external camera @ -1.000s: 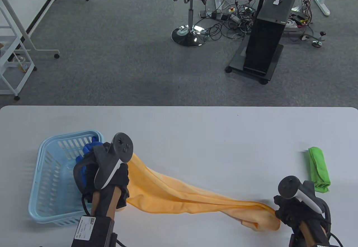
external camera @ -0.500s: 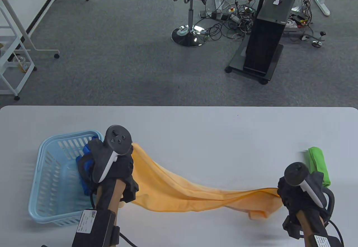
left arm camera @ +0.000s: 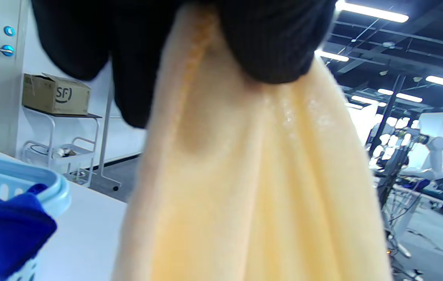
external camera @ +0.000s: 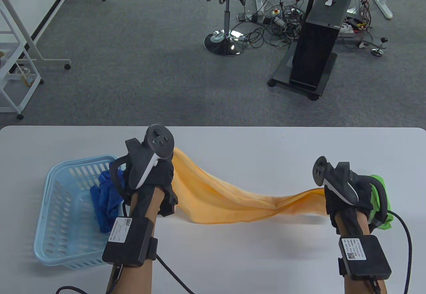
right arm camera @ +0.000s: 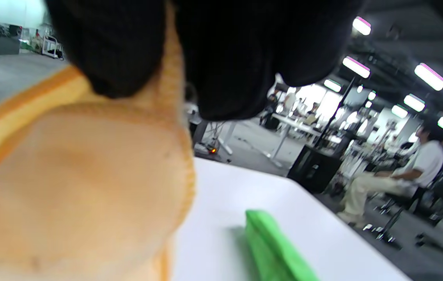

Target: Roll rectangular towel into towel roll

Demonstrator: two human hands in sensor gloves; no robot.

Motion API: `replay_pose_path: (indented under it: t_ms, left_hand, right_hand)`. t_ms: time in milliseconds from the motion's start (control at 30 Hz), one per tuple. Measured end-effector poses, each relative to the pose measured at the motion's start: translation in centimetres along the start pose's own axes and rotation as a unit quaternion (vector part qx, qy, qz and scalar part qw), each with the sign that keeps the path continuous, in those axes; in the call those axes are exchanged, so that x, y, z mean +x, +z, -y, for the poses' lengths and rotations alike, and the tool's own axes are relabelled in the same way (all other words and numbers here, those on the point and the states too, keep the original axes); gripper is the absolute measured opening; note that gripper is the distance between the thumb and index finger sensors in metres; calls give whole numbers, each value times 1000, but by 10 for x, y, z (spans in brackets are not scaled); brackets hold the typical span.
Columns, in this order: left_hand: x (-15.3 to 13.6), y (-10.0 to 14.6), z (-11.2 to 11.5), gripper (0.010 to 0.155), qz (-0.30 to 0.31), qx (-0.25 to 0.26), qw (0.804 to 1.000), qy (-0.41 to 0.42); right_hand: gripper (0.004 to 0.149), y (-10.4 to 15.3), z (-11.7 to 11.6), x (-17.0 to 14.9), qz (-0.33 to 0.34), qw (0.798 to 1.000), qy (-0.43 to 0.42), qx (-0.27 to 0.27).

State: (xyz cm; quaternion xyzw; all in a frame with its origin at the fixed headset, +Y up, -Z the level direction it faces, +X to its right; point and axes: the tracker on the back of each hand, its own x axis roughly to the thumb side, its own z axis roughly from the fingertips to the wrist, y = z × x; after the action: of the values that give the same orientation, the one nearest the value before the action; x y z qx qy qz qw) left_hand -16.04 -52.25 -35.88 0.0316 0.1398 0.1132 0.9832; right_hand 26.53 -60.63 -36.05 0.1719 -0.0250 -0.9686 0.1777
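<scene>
An orange towel [external camera: 233, 201] hangs stretched between my two hands above the white table [external camera: 233, 260], sagging in the middle. My left hand [external camera: 159, 177] grips its left end beside the basket; the left wrist view shows black gloved fingers [left arm camera: 276, 43] pinching the towel [left arm camera: 252, 183] from above. My right hand [external camera: 342, 191] grips the right end; in the right wrist view gloved fingers [right arm camera: 229, 58] clamp the towel's hemmed corner [right arm camera: 81, 175].
A light blue basket [external camera: 56, 207] at the table's left holds a blue cloth [external camera: 106, 201]. A rolled green towel [external camera: 382, 204] lies just right of my right hand, also in the right wrist view [right arm camera: 276, 249]. An office chair and black stand are on the floor beyond.
Both hands have lifted and moved away from me, raising the orange towel off the table and pulling it taut. My right hand now partly covers the green roll.
</scene>
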Motion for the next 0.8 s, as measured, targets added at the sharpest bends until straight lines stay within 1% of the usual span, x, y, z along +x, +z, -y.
replay_pose_path:
  t_ms: [100, 233, 267, 300, 367, 433, 500, 533, 567, 633, 700, 733, 800]
  left_hand:
    - [-6, -15, -1, 42, -21, 3, 999, -44]
    - [-27, -31, -6, 42, -60, 10, 995, -84]
    - [-34, -34, -9, 42, -68, 12, 994, -81]
    - [-39, -35, -12, 43, -67, 12, 995, -66]
    - [-54, -38, -20, 43, -76, 23, 997, 20]
    - [-67, -40, -29, 43, -97, 34, 993, 53]
    - [-80, -41, -38, 43, -112, 66, 991, 38]
    - [-87, -40, -41, 44, -116, 72, 990, 20]
    - [-89, -39, -42, 44, -117, 69, 991, 16]
    - [-86, -34, -38, 43, -105, 74, 992, 17]
    - [-79, -27, -32, 43, -91, 63, 994, 15]
    - [-77, -25, -29, 43, -87, 57, 994, 17]
    - [-68, -17, -19, 43, -67, 39, 997, 24]
  right_hand:
    - [43, -14, 6, -5, -15, 999, 41, -30]
    - [42, -31, 7, -24, -57, 993, 88, -54]
    - [43, -34, 7, -31, -72, 989, 115, -65]
    - [43, -36, 7, -36, -75, 987, 124, -76]
    - [44, -39, 4, -49, -91, 985, 121, -84]
    - [44, -38, 3, -60, -108, 982, 127, -92]
    - [44, -33, -1, -70, -119, 976, 135, -126]
    - [44, -30, -2, -73, -113, 975, 133, -136]
    - [44, -29, -3, -74, -107, 979, 114, -133]
    - [43, -25, -2, -73, -105, 990, 11, -90]
    - [44, -20, 1, -70, -99, 989, -97, -53]
    - [44, -18, 2, -70, -100, 988, -110, -47]
    - [44, -11, 7, -63, -81, 985, -154, -16]
